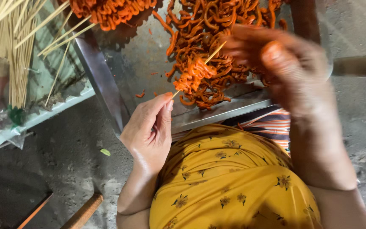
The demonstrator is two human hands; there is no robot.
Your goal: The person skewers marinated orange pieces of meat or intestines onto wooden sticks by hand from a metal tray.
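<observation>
— Where are you in the work right now?

— You're mid-threading, by my reading. Your left hand [149, 133] has its thumb and fingers pinched together on the lower end of a thin bamboo skewer [212, 54], which slants up over the metal tray [106, 85]. A folded bunch of orange marinated strips [195, 74] already sits on the stick, roughly at its middle.

— And your right hand?

— Your right hand [284, 63] is blurred with motion at the skewer's upper end, over the heap of loose strips [217, 21]. Its fingers look curled, but I cannot tell whether they grip anything.

— What does the next move call for?

— I'd judge it calls for a steady left pinch so the stick doesn't twist, and care with the pointed tip near your right fingers.

— What's around you?

— The tray is worn steel, smeared with marinade, with a second orange pile [106, 10] at the top. To its left, a bundle of spare skewers [9, 42] lies on a pale shelf beside some red and green plastic. Below is a rough, dusty concrete floor [64, 157], and a wooden handle [83, 212] pokes in at the bottom.
</observation>
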